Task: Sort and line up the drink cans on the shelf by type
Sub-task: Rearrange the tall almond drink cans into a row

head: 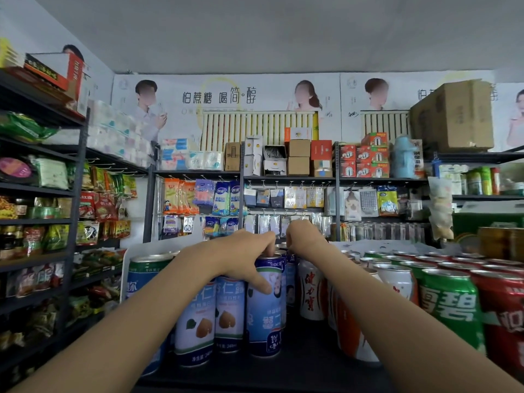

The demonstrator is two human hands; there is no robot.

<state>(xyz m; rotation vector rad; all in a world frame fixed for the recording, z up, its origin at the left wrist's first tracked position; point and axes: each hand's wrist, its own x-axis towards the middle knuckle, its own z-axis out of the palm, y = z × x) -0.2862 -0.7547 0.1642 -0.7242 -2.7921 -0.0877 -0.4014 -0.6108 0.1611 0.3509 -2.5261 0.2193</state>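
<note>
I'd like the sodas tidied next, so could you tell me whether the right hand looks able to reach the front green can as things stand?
Probably yes. The right hand is busy further back on a blue can, but the green can stands in the front row just right of that forearm, with nothing in front of it.

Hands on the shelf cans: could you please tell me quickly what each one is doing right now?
Left hand: grips the upside-down blue-and-white drink can by its top.
Right hand: fingers curled down onto blue cans behind; a grip cannot be told.
</note>
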